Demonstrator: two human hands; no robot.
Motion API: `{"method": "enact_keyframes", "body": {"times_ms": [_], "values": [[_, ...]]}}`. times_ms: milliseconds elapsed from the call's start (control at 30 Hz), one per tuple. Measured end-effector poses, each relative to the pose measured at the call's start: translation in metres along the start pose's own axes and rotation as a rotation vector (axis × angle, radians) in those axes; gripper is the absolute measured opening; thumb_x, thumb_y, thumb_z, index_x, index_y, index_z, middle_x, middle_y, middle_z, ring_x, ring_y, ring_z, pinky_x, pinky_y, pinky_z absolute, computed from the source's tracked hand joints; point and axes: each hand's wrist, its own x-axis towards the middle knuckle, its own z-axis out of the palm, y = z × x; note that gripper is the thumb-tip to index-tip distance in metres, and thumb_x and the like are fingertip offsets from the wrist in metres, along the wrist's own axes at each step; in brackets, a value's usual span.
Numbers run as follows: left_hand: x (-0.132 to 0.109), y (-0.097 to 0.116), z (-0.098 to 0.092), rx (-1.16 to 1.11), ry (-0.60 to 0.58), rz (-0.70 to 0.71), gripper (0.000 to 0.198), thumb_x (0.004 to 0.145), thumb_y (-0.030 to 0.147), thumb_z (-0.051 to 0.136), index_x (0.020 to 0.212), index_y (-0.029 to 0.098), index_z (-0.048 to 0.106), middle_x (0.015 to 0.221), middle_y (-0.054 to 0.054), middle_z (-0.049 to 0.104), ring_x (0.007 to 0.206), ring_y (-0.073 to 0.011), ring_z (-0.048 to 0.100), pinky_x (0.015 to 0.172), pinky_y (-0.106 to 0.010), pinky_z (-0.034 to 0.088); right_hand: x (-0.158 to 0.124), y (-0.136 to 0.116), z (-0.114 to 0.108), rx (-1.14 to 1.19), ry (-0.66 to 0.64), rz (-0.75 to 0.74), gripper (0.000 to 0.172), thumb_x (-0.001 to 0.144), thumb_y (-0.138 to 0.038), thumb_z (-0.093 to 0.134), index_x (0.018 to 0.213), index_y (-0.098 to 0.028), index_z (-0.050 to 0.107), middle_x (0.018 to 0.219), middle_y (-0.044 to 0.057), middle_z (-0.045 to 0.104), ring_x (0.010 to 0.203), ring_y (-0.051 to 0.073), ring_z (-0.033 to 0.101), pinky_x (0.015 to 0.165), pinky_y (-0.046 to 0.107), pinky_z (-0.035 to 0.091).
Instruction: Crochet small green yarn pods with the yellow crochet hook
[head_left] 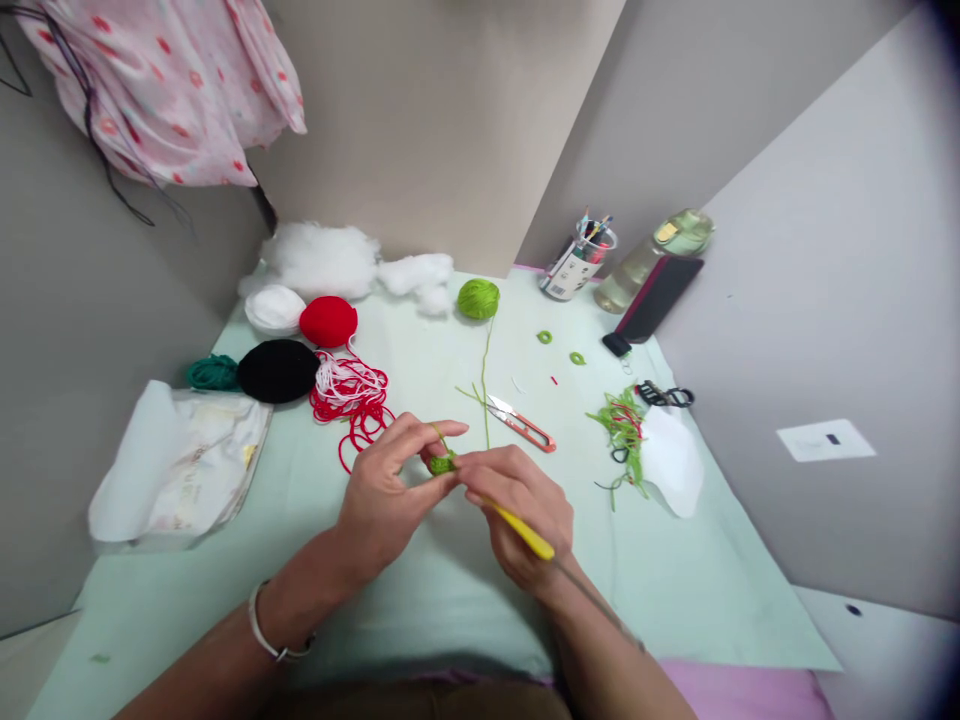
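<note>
Between the fingertips of my left hand [386,490] is a small green crochet piece [442,464], with green yarn running up over the raised index finger. My right hand [529,505] is closed around a crochet hook with a yellow handle [529,530]; its grey shaft end points down toward my forearm. The hook's tip meets the crochet piece and is hidden by my fingers. A green yarn ball [478,299] lies farther back, its strand trailing toward my hands. Just beyond my right hand lie thread snips [523,424] with orange handles.
At left sit red [328,321], white [274,311] and black yarn balls [278,371], tangled red-and-white yarn [351,395] and a plastic packet [199,465]. White stuffing [322,260] lies behind. At right are green rings [577,358], yarn scraps [624,430], a pen cup [577,262], a bottle [637,268] and a phone [660,300].
</note>
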Motion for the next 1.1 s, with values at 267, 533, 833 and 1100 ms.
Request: {"method": "enact_keyframes", "body": {"times_ms": [267, 533, 833, 1100], "values": [[-0.002, 0.003, 0.0, -0.056, -0.004, -0.074, 0.039, 0.076, 0.014, 0.084, 0.113, 0.027, 0.084, 0.08, 0.002, 0.063, 0.074, -0.0146, 0.062, 0.072, -0.026, 0.052, -0.003, -0.005, 0.0, -0.03, 0.051, -0.075, 0.041, 0.095, -0.005, 0.065, 0.132, -0.023, 0.073, 0.109, 0.013, 0.081, 0.096, 0.024, 0.078, 0.075, 0.035, 0.066], [-0.001, 0.001, -0.001, 0.0, 0.046, -0.021, 0.039, 0.075, 0.018, 0.088, 0.112, 0.027, 0.084, 0.077, 0.004, 0.063, 0.071, -0.0133, 0.061, 0.075, -0.026, 0.053, 0.013, -0.006, -0.006, 0.21, 0.019, 0.223, 0.019, 0.099, -0.009, 0.063, 0.103, -0.023, 0.076, 0.093, 0.006, 0.078, 0.09, 0.02, 0.075, 0.08, 0.034, 0.063], [-0.004, -0.001, -0.001, -0.088, 0.084, -0.052, 0.04, 0.078, 0.02, 0.088, 0.116, 0.03, 0.083, 0.087, 0.003, 0.069, 0.08, -0.0136, 0.067, 0.081, -0.025, 0.055, 0.004, -0.005, 0.001, -0.014, 0.058, 0.053, 0.025, 0.102, -0.013, 0.064, 0.119, -0.026, 0.078, 0.1, 0.009, 0.079, 0.089, 0.021, 0.074, 0.074, 0.032, 0.062], [-0.002, 0.0, -0.002, -0.081, 0.085, -0.077, 0.036, 0.077, 0.023, 0.088, 0.111, 0.028, 0.084, 0.09, 0.0, 0.071, 0.083, -0.0164, 0.068, 0.085, -0.03, 0.058, 0.01, 0.0, -0.002, 0.249, 0.02, 0.27, 0.022, 0.105, -0.013, 0.059, 0.111, -0.024, 0.077, 0.089, 0.004, 0.075, 0.081, 0.016, 0.071, 0.074, 0.029, 0.06]]}}
